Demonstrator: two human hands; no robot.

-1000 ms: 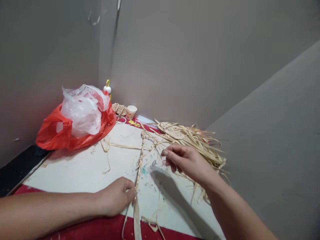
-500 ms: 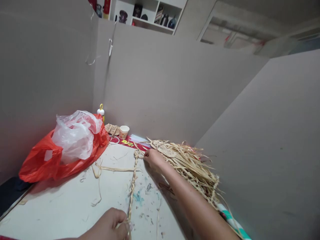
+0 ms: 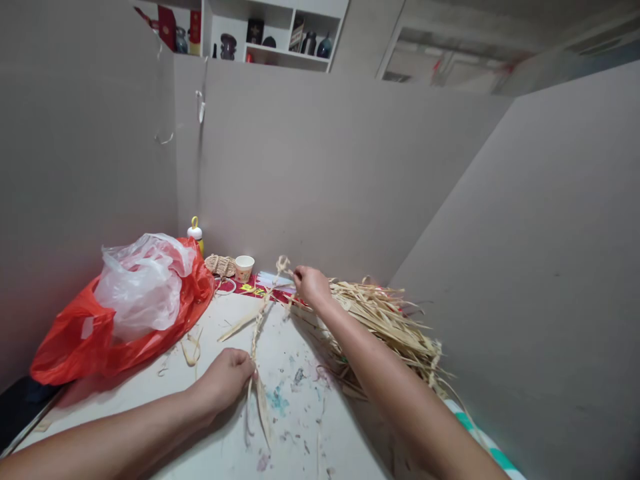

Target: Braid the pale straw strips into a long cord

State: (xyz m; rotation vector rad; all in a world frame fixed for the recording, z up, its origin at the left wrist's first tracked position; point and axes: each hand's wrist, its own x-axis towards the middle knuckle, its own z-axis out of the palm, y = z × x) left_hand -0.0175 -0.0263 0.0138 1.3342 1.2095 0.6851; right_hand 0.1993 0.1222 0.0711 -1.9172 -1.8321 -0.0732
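A braided straw cord (image 3: 258, 328) runs between my two hands, lifted over the white table (image 3: 220, 440). My left hand (image 3: 227, 377) is closed on its near part, and loose flat strands hang below the fingers. At the far end, my right hand (image 3: 311, 285) pinches the cord beside a small knotted loop (image 3: 283, 264). A loose flat strand sticks out leftward from the cord's middle. Just right of my right hand lies a large heap of dry straw strips (image 3: 385, 323), partly hidden by my forearm.
An orange-red plastic bag (image 3: 75, 333) with a white plastic bag (image 3: 145, 287) sits at left. Along the back stand a yellow-topped bottle (image 3: 195, 233), a woven straw piece (image 3: 220, 265) and a paper cup (image 3: 245, 268). Grey partitions (image 3: 300, 167) enclose the table.
Both hands have moved farther away and up with the cord. Its knotted far end is now raised off the table, and loose strands show below my left hand.
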